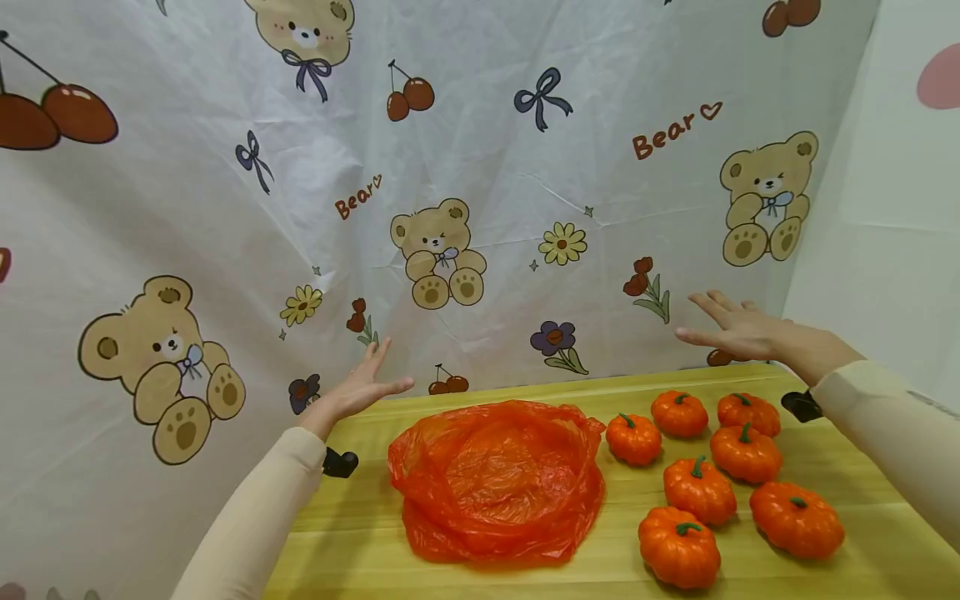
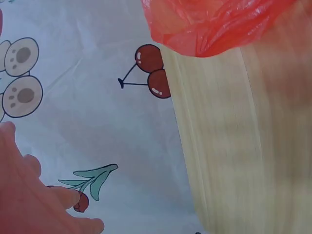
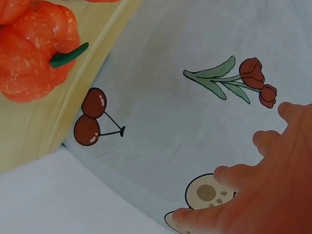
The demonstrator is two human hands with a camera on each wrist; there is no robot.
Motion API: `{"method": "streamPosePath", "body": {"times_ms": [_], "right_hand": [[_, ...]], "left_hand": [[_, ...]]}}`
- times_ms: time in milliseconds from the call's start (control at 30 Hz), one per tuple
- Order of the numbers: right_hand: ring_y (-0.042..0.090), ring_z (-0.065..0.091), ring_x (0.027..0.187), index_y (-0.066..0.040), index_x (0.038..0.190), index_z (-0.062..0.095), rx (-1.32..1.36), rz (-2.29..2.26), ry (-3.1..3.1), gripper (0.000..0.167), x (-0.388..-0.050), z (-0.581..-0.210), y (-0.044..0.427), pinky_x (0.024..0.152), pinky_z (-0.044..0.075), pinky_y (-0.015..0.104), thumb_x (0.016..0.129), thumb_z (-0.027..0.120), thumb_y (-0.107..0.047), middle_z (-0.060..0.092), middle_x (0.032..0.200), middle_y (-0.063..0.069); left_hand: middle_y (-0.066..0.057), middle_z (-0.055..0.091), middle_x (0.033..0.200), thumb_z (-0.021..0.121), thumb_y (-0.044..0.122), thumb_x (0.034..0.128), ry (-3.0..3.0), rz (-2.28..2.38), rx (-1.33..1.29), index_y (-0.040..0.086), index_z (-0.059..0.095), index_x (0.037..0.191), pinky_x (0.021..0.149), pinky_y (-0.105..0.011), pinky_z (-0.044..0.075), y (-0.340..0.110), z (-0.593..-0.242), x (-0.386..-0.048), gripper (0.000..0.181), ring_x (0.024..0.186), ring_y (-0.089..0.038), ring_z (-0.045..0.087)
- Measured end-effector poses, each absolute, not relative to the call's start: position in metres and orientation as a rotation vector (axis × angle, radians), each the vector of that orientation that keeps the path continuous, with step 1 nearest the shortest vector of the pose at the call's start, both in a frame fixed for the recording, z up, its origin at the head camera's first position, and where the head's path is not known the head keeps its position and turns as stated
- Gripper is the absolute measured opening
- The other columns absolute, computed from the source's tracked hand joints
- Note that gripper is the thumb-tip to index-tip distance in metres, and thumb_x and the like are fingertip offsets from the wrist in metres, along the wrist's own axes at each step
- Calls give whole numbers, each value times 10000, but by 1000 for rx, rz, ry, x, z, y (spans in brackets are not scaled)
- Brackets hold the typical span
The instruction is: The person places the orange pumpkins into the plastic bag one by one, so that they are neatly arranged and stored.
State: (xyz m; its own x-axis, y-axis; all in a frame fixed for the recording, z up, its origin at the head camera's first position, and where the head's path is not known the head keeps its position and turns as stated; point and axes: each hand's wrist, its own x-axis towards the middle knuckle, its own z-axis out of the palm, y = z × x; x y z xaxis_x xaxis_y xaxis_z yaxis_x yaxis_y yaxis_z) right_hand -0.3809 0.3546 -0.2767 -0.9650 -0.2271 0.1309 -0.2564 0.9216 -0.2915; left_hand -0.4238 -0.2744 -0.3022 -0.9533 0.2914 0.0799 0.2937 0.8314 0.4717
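Held up above the table's back left, my left hand [image 1: 358, 390] has its fingers spread and nothing in them. My right hand [image 1: 738, 329] is raised over the back right with fingers spread, also holding nothing. Between the two, lower down, a red plastic bag [image 1: 495, 483] lies on the table with its mouth spread wide. To its right sit several small orange pumpkins with green stems, among them a front one [image 1: 678, 547] and a back one [image 1: 679, 414]. The right wrist view shows a pumpkin [image 3: 39, 53] apart from the right hand [image 3: 273, 180].
The light wooden table [image 1: 337, 533] ends at a hanging cloth [image 1: 480, 150] printed with bears, bows, cherries and flowers. A white surface [image 1: 877, 250] stands at the right. A small black piece [image 1: 340, 463] shows at the left wrist, another [image 1: 801, 407] at the right.
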Motion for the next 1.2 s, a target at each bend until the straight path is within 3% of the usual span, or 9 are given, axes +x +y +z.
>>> {"method": "streamPosePath", "body": {"times_ms": [267, 433, 667, 967, 1200], "right_hand": [[758, 31, 1397, 14, 1635, 93, 451, 577, -2939, 929, -372, -278, 356, 1110, -2, 848, 1024, 480, -570, -20, 1632, 426], [736, 66, 1412, 0, 1636, 115, 482, 599, -2920, 890, -367, -282, 356, 1092, 38, 865, 1034, 479, -545, -5, 1643, 410], [704, 69, 1439, -45, 1652, 94, 529, 662, -2900, 866, -357, -286, 352, 1058, 83, 884, 1039, 498, -505, -12, 1663, 376], [647, 446, 1297, -25, 1644, 73, 647, 751, -2818, 809, -341, -297, 350, 997, 401, 789, 1066, 513, -383, 73, 1654, 367], [615, 501, 1274, -53, 1650, 79, 674, 808, -2800, 775, -329, -302, 348, 949, 463, 762, 1075, 497, -361, 136, 1646, 372]], "left_hand": [[-120, -31, 1750, 677, 653, 892, -2902, -984, -503, 369, -17, 1661, 1186, -770, 186, -279, -308, -426, 1075, 1571, -482, 84], [-107, 67, 1749, 714, 640, 873, -2855, -1018, -462, 371, 80, 1661, 1186, -756, 215, -283, -316, -425, 1046, 1575, -454, 128], [-109, 135, 1741, 716, 569, 908, -2783, -1185, -458, 331, 173, 1658, 1169, -763, 239, -284, -318, -417, 956, 1549, -510, 156], [-141, 315, 1682, 713, 443, 954, -2690, -1376, -496, 271, 342, 1613, 1171, -716, 313, -279, -331, -408, 775, 1511, -506, 285], [-150, 385, 1635, 744, 396, 945, -2615, -1483, -486, 306, 336, 1610, 1150, -682, 380, -280, -342, -404, 785, 1480, -488, 358]]}}
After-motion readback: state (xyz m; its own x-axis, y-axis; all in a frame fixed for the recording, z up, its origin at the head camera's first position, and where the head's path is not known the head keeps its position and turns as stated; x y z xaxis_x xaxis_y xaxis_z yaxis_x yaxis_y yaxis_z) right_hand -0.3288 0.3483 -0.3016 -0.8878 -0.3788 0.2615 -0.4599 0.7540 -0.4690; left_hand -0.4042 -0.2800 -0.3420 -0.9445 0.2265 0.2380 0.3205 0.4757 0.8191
